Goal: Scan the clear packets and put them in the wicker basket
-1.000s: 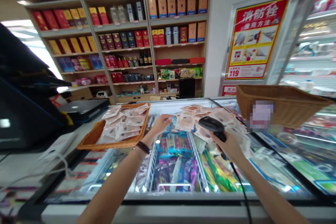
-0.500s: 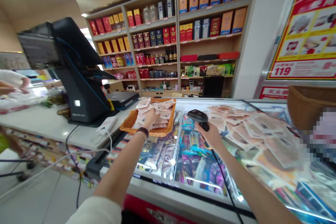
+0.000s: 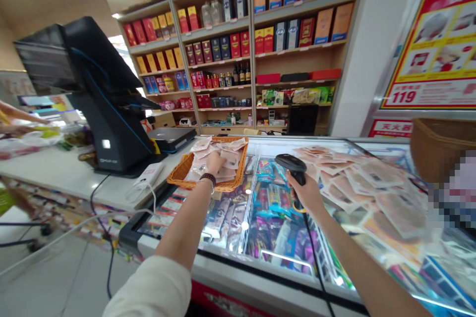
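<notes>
My left hand (image 3: 214, 161) is down in the orange wicker basket (image 3: 242, 171), its fingers closed at a clear flat packet (image 3: 227, 158) among several like it. The fingertips are partly hidden by the packets. In my right hand (image 3: 308, 191) is a black handheld barcode scanner (image 3: 291, 162), its head pointing left and up, its cord hanging down across the freezer. The scanner is held above the glass, to the right of the basket. A spread pile of flat pinkish packets (image 3: 372, 178) lies on the freezer lid to the right of my right hand.
The chest freezer's glass top (image 3: 238, 223) shows bagged goods below. Left of it stands a black checkout terminal (image 3: 107, 109) on a white counter (image 3: 67, 173), with a white boxy device (image 3: 149, 174) and cables. A brown basket (image 3: 439, 148) is at right. Shelves (image 3: 219, 62) stand behind.
My right hand has moved slightly right with the scanner. My left hand stays in the basket at the packets. The view has shifted a little, and a person at far left has changed position.
</notes>
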The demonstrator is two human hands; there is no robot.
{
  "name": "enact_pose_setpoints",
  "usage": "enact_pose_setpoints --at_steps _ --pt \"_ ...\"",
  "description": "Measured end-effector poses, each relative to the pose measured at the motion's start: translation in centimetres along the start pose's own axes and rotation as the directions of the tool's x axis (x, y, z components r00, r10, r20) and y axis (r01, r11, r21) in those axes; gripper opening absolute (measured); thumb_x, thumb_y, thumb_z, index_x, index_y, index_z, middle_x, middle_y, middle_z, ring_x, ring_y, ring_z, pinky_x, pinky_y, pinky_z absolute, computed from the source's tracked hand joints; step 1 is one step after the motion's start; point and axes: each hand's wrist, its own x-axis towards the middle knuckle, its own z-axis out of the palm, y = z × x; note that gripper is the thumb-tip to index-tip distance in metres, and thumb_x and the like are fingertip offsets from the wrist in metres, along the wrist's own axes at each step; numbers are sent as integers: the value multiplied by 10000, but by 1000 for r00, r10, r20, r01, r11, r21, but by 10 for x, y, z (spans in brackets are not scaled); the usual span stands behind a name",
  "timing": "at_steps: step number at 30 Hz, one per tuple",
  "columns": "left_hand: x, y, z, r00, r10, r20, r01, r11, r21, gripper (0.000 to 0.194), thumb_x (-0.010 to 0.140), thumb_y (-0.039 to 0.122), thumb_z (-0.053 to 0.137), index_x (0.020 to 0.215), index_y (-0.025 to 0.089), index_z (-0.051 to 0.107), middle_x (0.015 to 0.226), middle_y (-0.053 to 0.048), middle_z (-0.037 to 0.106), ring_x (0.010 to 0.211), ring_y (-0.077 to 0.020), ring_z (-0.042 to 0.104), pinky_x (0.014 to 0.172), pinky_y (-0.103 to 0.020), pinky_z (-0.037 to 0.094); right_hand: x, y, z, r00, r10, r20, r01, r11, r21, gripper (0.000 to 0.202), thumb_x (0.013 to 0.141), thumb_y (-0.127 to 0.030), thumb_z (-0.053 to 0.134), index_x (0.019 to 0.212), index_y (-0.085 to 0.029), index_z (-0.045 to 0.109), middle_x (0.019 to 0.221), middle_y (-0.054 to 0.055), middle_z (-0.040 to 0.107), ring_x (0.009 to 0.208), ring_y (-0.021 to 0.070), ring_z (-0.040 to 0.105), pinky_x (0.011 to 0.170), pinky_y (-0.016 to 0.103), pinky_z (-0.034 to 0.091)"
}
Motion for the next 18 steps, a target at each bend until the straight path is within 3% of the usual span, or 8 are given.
enact_pose_setpoints --at_steps 4,10,14,18 --pt "-6 -9 -13 1000 17 20 -16 1000 -21 187 847 174 671 990 145 787 928 -99 805 858 -243 749 718 -278 501 -3 -3 1 1000 -24 -14 24 999 33 539 714 -754 742 778 -247 570 562 -20 608 375 159 550 379 284 424" --pt "-29 -16 -31 988 132 -78 -132 991 1 86 887 187 644 888 162 726 956 -96 789 912 -239 717 782 -298 485 -7 -7 -1 999 -25 -20 26 999 28 492 727 -721 733 771 -260 568 557 -19 616 378 172 554 385 297 431" --pt "-50 -3 -41 972 140 -187 -143 990 -3 92 934 183 593 974 182 676 1002 -104 768 938 -250 708 784 -315 469 -9 -6 -4 999 -25 -31 26 1000 8 505 736 -737 725 772 -257 572 535 -22 610 364 166 538 395 298 438" --pt "-63 22 -35 938 196 -287 -245 958 -148 70 968 179 548 984 205 611 941 -76 732 893 -233 692 784 -313 461 -11 -10 -5 999 -19 -46 21 999 39 541 706 -761 738 778 -248 581 559 -14 624 372 157 538 388 290 435"
